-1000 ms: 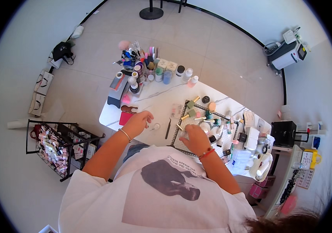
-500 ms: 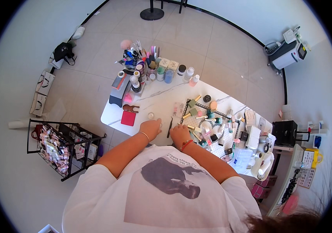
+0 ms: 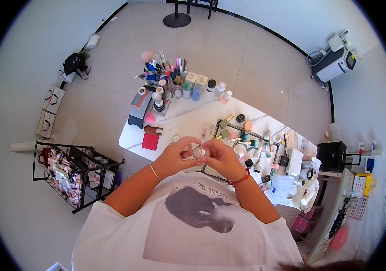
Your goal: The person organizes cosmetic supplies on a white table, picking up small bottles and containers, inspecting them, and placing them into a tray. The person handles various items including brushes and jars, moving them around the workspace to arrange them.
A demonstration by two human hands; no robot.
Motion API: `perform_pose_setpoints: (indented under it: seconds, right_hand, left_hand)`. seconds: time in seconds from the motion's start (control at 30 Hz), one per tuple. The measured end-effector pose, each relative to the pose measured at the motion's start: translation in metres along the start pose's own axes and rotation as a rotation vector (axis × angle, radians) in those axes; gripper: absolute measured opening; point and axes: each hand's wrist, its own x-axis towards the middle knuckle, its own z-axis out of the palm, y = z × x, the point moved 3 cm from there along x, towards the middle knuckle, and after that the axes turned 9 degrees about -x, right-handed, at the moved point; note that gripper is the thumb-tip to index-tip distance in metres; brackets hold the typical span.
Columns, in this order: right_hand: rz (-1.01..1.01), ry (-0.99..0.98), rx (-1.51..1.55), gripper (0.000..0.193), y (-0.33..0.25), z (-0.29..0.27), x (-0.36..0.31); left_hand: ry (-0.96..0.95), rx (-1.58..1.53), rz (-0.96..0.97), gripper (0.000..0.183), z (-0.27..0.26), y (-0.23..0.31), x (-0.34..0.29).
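At the table's near edge: both bare hands meet low in front of the person's chest, over the white marbled table.
Right hand: clamped on a clear round jar, thumb on the near side and forefinger reaching over the far side.
Left hand: thumb and forefinger bent into an open curve at the jar's left; whether they press on it or merely touch, one cannot tell.
Clear round jar: between the two sets of fingertips, closer into the right hand's grip, with its round face turned up toward the head camera. Held this way, it is probably kept steady and easy to look at.
Small clear pot: on the table just beyond the left hand, apart from it.
Red square: flat at the table's left, near a brown figure-shaped piece.
Lace-edged tray: on the right, crowded with bottles, likely so they stay within the right hand's reach.
Green bottle: lying tilted at the tray's far corner.
Brush cluster: upright at the far left end, perhaps to leave the middle free.
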Motion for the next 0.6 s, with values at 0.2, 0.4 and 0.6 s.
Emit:
perform_pose_setpoints:
  seconds: [0.2, 0.4, 0.6]
  right_hand:
    - [-0.308, 0.068, 0.028, 0.036, -0.057, 0.007, -0.015]
    - [-0.409, 0.068, -0.035, 0.052, -0.075, 0.018, -0.016]
    - [-0.622, 0.386, -0.62, 0.053, -0.105, 0.009, -0.031]
  left_hand:
    - [0.004, -0.679, -0.067, 0.059, 0.013, 0.01, -0.007]
    - [-0.243, -1.04, -0.321, 0.063, 0.046, 0.056, -0.015]
    - [-0.173, -0.878, -0.105, 0.06, 0.045, 0.058, -0.019]
